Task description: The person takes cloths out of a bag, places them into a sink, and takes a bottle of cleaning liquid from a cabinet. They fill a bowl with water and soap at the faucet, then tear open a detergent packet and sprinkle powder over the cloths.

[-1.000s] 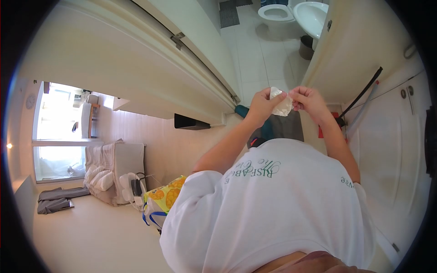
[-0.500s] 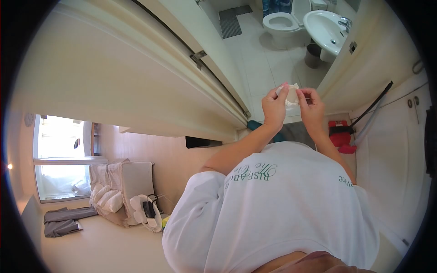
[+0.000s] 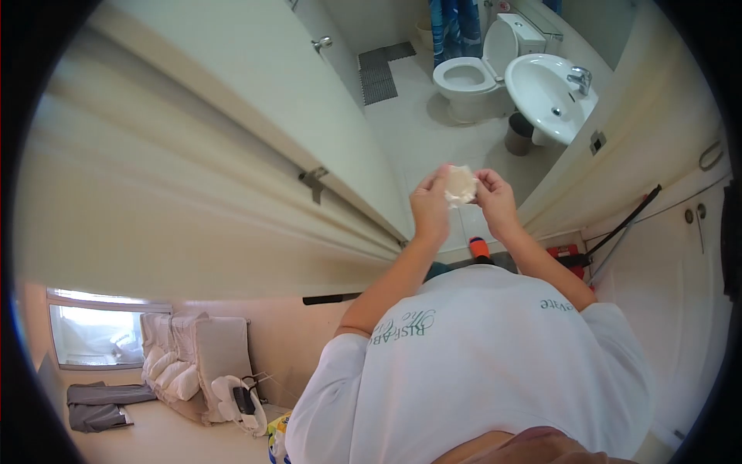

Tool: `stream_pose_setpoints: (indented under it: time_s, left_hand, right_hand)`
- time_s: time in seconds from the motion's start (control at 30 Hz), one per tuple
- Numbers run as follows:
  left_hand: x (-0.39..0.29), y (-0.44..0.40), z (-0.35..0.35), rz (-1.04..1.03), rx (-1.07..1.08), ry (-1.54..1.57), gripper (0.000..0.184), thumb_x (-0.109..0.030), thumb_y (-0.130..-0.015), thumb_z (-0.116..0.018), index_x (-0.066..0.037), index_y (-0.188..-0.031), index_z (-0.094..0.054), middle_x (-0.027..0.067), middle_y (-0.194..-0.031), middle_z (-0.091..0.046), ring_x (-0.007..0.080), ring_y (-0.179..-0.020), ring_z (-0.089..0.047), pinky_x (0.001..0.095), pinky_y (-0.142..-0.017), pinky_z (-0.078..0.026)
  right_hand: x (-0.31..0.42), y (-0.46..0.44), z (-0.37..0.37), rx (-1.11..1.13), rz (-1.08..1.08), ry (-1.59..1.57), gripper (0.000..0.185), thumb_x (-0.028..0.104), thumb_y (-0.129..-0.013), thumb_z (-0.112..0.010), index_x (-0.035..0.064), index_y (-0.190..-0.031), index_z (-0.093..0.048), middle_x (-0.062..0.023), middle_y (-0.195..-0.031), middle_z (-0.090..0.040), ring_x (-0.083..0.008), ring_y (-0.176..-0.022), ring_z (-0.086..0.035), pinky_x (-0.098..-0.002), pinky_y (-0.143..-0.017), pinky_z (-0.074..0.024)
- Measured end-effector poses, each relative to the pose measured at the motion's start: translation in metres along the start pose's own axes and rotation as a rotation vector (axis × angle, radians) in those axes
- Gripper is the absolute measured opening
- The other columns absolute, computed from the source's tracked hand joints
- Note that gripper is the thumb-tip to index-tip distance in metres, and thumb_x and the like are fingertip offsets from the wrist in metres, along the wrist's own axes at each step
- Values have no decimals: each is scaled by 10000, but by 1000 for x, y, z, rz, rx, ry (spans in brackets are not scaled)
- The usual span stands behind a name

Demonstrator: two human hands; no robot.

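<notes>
Between my two hands is a small, pale, crinkled round thing with a ruffled edge (image 3: pixel 461 185), held up at chest height over the bathroom doorway. My left hand (image 3: pixel 430 203) pinches its left edge between thumb and fingers. At its right edge, my right hand (image 3: pixel 495 196) has its fingers closed on the rim. Below the hands, an orange-tipped shoe (image 3: pixel 479 247) shows on the floor.
Ahead are a toilet (image 3: pixel 465 77), a white sink (image 3: pixel 545 93) and a dark bin (image 3: pixel 519 133). An open door (image 3: pixel 309 116) stands at the left. Cabinet doors (image 3: pixel 657 286) and a black-handled tool (image 3: pixel 626 220) are at the right. A bed (image 3: pixel 220 359) lies lower left.
The view has shifted toward the bathroom, showing more of the toilet and sink. Both hands still hold the pale thing, now with its round face showing. An orange-tipped shoe has come into view.
</notes>
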State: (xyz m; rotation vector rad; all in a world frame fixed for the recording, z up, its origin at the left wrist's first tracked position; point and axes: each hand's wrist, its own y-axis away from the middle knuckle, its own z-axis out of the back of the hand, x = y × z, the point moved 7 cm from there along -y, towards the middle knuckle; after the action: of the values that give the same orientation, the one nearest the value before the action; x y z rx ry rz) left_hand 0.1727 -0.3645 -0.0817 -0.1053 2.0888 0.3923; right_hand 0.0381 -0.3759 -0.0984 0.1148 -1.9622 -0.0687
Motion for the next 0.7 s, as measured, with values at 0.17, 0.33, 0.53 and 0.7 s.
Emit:
stream_pose_setpoints:
  time_s: [0.17,0.33,0.53,0.7]
  left_hand:
    - [-4,-73,-10,-89,-187,-24,285,-211,-878,-656,43,-1007,-640,58,-894,-654,104,-782,-606,209,-701,-467]
    - [14,-145,-53,96,-138,-56,534,-398,-901,-577,-44,-1285,-466,115,-1221,-519,207,-1101,-499,387,-902,-413]
    - [75,-172,-8,337,-123,-215,675,-512,-890,-521,-119,-1404,-328,106,-1396,-386,260,-1245,-382,483,-991,-323]
    - [116,-112,93,567,-353,-354,698,-462,-853,-585,-91,-1393,-343,131,-1325,-484,291,-1218,-443,482,-988,-345]
  right_hand:
    - [22,-68,1,239,-432,-108,275,226,-914,-581,27,-1099,-539,-46,-906,-602,-138,-778,-605,-278,-713,-528]
    - [7,-186,22,313,-363,30,227,260,-922,-556,57,-1023,-562,-25,-870,-591,-113,-777,-584,-268,-696,-518]
    - [-84,-431,324,-848,-76,-161,124,88,-856,-508,87,-821,-627,-54,-746,-615,-156,-601,-583,-294,-534,-471]
    - [-41,-471,448,-1003,-132,503,118,109,-858,-514,82,-850,-629,-64,-767,-622,-170,-630,-589,-301,-560,-474]
